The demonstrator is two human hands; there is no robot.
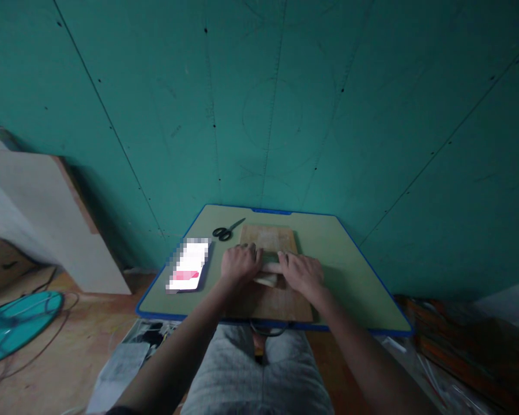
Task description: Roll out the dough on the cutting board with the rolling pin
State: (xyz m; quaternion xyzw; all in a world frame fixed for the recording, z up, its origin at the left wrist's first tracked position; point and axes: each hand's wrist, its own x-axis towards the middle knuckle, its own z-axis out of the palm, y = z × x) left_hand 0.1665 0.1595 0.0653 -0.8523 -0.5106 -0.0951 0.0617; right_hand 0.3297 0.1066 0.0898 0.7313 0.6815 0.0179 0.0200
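Observation:
A pale rolling pin (271, 267) lies crosswise over the wooden board (281, 305), its middle showing between my hands. My left hand (241, 264) is closed round its left end, and my right hand (301, 271) grips the right end. Just below the pin, a flattish pale lump (266, 280) rests on the board, partly covered by my left hand; I cannot tell whether it is dough or clay. Both ends of the pin are hidden under my fingers.
The board lies on a small pale-green folding table (350, 276) with a blue rim. Black-handled scissors (227, 231) and a lit phone or tablet (190, 265) lie on its left. A green wall (268, 115) stands behind, and a teal stool (30, 317) at left.

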